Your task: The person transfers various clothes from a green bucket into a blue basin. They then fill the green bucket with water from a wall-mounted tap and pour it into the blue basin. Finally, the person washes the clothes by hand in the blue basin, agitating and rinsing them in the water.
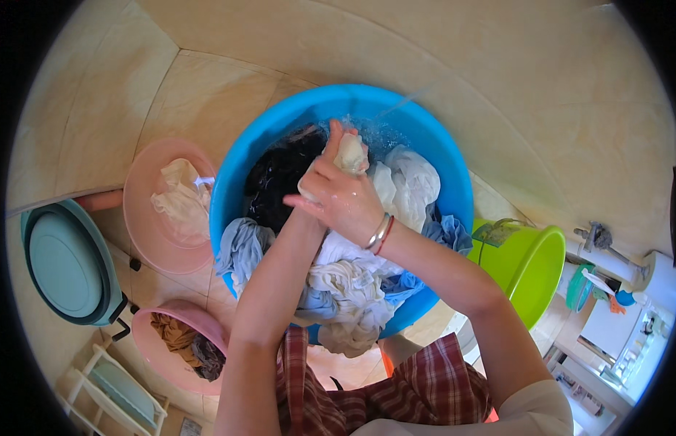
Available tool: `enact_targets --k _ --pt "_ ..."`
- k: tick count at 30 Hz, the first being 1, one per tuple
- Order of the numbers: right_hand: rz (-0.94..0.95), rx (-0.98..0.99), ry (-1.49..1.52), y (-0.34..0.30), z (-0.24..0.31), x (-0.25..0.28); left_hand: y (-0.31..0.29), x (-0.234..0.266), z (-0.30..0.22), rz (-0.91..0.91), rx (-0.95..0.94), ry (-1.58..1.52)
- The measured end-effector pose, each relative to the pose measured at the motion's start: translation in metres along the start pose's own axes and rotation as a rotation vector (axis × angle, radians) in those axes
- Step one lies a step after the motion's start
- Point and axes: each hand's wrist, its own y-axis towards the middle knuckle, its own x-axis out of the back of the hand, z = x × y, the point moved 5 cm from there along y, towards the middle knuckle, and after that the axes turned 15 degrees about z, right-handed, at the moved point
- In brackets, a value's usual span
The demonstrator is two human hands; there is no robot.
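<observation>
Over the far half of a large blue tub (447,138), my two hands are pressed together around a small wet white cloth (351,154). My right hand (346,200) crosses over my left, bangles at its wrist. Mostly covered by it, my left hand (333,142) shows only partly, with one finger pointing up. The cloth is bunched, so its shape cannot be made out. Water splashes just beyond the fingers. Below lie dark wet clothes (280,171), white clothes (352,280) and blue clothes (245,243), some hanging over the tub's near rim.
At left stand a pink basin (138,211) with pale cloth and another pink basin (152,349) with brown and dark clothes. A folded teal basin (65,265) leans by the wall. A green bucket (530,265) stands right of the tub. Tiled walls rise behind.
</observation>
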Motion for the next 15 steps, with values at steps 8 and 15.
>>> enact_targets --k 8,15 --pt "0.104 -0.162 -0.354 0.022 -0.089 -0.019 -0.012 0.004 0.007 -0.363 -0.265 0.15" --pt "0.015 -0.707 0.275 -0.047 -0.211 -0.034 -0.015 0.019 -0.044 -0.383 -0.342 0.636"
